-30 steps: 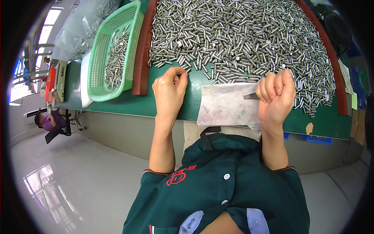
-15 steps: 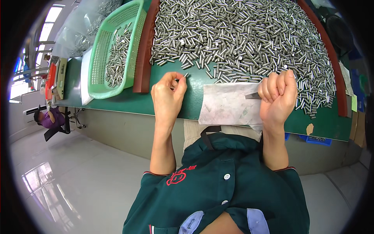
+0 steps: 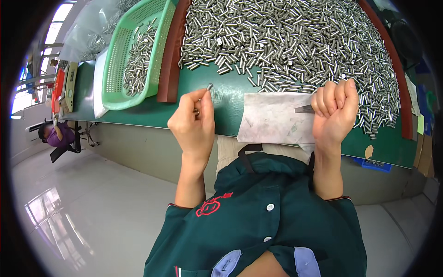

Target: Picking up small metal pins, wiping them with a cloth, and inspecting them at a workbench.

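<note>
My left hand (image 3: 194,117) pinches a small metal pin (image 3: 210,86) between thumb and forefinger, held over the green table (image 3: 226,105). Its other fingers curl inward, and more metal seems to show among them. My right hand (image 3: 335,111) is closed in a fist, palm side up, around a flat grey metal strip (image 3: 303,109); the rest of that strip is hidden in the fist, so its kind is unclear. Below the strip lies a smudged white cloth (image 3: 270,120). Beyond both hands spreads a thick layer of loose metal pins (image 3: 281,46).
Red-brown rails (image 3: 170,69) border the pins left and right. A green plastic basket (image 3: 107,83) holding more pins stands at left, near plastic bags (image 3: 76,44) and a scale (image 3: 69,87). A blue bin (image 3: 376,166) sits below the front edge. A person (image 3: 62,135) sits far left.
My left hand has drawn back toward me and slightly left, away from the layer of pins, still pinching the pin. My right hand has barely moved. The whole view has shifted slightly.
</note>
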Demonstrator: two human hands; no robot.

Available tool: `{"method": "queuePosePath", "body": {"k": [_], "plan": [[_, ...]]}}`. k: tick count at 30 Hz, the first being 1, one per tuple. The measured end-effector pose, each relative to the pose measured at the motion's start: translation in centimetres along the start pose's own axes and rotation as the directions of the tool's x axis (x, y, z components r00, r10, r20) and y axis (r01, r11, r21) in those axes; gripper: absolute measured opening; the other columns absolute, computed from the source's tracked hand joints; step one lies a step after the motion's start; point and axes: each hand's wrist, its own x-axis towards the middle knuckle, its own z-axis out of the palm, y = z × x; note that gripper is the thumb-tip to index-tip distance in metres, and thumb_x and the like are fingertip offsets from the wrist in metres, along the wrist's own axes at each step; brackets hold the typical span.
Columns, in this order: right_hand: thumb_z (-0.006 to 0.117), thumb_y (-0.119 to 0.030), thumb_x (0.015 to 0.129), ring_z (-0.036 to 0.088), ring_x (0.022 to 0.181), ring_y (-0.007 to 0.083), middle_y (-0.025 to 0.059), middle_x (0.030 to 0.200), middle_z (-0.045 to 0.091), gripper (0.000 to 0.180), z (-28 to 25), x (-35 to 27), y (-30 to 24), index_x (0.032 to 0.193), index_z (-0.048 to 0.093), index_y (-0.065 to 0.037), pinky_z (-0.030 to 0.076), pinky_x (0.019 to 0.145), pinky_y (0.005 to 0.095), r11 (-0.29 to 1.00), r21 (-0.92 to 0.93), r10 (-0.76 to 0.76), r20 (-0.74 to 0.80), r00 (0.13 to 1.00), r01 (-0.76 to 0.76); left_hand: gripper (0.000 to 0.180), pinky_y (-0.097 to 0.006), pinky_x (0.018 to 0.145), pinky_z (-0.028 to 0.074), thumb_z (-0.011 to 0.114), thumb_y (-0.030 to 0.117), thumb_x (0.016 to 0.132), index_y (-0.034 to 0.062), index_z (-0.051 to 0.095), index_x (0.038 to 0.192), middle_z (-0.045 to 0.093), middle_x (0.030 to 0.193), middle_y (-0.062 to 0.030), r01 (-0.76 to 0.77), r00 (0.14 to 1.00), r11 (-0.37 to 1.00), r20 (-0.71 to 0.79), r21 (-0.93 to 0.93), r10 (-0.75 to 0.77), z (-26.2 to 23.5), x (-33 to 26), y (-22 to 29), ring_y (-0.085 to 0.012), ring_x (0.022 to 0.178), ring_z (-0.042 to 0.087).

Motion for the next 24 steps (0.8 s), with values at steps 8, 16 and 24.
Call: {"method": "queuePosePath", "body": {"k": [8,16,24], "plan": [[0.031,-0.024,0.092,0.016,0.037,0.0064,-0.0017,0.044,0.024,0.039,0.2,0.1,0.1,0.055,0.025,-0.012,0.016,0.035,0.0225,1.0,0.003,-0.005,-0.004,1.0,0.005,0.005,-0.023,0.042,0.034,0.058,0.001,0.075,-0.0032,0.056,0.073,0.048,0.05,-0.0048,0.077,0.98,0.995,0.177,0.058,-0.087,0.6,-0.3,-1.5,-0.0084,0.042,0.042],[0.031,-0.023,0.091,0.015,0.037,0.0064,-0.0018,0.044,0.024,0.039,0.3,0.1,0.0,0.055,0.025,-0.012,0.016,0.035,0.0226,1.0,-0.003,-0.002,-0.009,1.0,0.002,0.006,-0.021,0.04,0.03,0.059,0.002,0.074,-0.0036,0.056,0.074,0.043,0.048,-0.0017,0.126,0.974,0.991,0.186,0.039,-0.131,0.4,-0.2,-1.2,-0.0049,0.043,0.037],[0.032,-0.024,0.091,0.015,0.037,0.0064,-0.0018,0.043,0.024,0.039,0.2,0.1,0.2,0.055,0.025,-0.012,0.016,0.036,0.0226,1.0,-0.007,-0.008,-0.019,1.0,0.008,0.004,-0.016,0.044,0.026,0.057,0.004,0.078,0.0008,0.054,0.08,0.051,0.065,-0.0017,0.614,0.784,0.395,0.468,-0.683,-0.408,-0.8,-0.2,-1.2,-0.0008,0.05,0.035]]}}
